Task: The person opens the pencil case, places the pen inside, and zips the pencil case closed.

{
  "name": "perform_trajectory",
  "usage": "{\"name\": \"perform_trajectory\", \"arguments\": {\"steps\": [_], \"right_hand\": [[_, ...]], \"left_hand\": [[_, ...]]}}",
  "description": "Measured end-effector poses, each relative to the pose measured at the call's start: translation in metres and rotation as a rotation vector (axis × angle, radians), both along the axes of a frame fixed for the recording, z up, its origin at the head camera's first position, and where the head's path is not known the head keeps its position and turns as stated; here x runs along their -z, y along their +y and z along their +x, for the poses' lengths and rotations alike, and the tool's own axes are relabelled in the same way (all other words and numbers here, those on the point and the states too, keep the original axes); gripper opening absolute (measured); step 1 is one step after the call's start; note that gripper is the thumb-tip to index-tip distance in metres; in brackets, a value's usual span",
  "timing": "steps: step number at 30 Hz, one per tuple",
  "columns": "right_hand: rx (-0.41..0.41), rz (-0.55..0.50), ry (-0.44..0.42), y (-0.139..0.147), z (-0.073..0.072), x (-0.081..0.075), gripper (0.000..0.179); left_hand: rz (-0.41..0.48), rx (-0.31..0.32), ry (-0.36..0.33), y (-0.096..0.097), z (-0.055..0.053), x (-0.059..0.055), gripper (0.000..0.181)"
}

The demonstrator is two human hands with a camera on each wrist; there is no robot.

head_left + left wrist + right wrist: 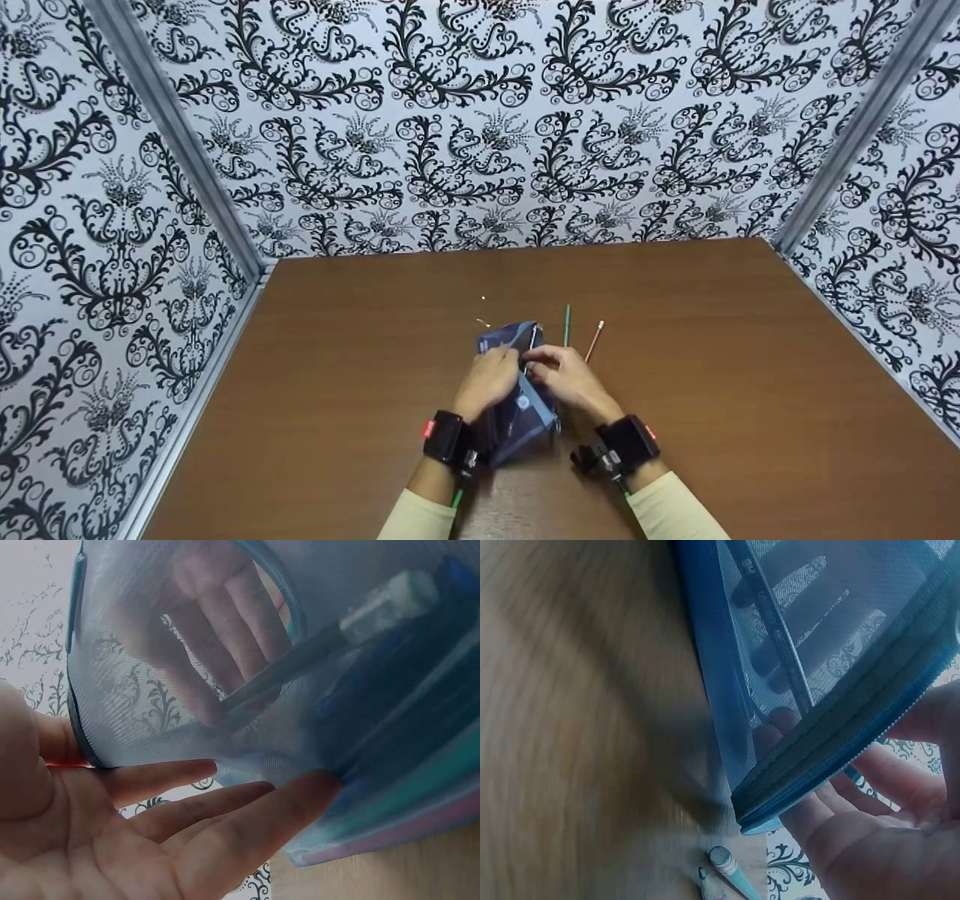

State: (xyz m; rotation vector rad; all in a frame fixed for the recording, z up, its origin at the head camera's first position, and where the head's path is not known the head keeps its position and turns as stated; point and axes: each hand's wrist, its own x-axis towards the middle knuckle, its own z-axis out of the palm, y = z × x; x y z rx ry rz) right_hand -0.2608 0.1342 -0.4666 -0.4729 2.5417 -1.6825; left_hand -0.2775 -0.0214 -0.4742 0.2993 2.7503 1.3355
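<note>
Over the bench, the mesh pouch is pinched at its edge by the left hand. Bent right-hand fingers are partly veiled; whether the pencil is gripped cannot be told

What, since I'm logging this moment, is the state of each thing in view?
Pouch: unzipped, things inside.
Inner pencil: slanted, seen through mesh.
Left grip: holding the pouch.
Right grip: at the pouch's opening; what it holds is unclear.
Teal pencil: lying on the table.
Reddish pencil: lying there too.
</note>
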Motion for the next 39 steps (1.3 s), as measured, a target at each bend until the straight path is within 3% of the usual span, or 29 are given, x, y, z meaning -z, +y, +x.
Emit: {"name": "perform_trajectory", "arguments": {"steps": [11,18,23,29,34,39], "right_hand": [[-0.013,-0.020,0.012,0.013,-0.023,0.031,0.024],[0.114,-0.067,0.066,0.032,-0.030,0.023,0.019],[0.233,-0.075,0.049,0.039,-0.033,0.020,0.018],[0.292,-0.074,0.065,0.045,-0.034,0.021,0.015],[0.328,0.021,0.160,0.050,-0.035,0.025,0.016],[0.416,0.185,0.158,0.053,-0.036,0.027,0.013]], "left_hand": [[0.013,-0.002,-0.036,-0.001,-0.001,-0.001,0.049],[0.032,-0.011,-0.053,-0.002,-0.001,0.000,0.052],[0.048,-0.002,-0.052,-0.003,-0.001,0.000,0.052],[0.057,-0.006,-0.056,-0.004,-0.001,0.001,0.051],[0.062,-0.006,-0.054,-0.004,-0.001,0.000,0.049],[0.051,-0.004,-0.039,-0.005,-0.001,0.000,0.043]]}}
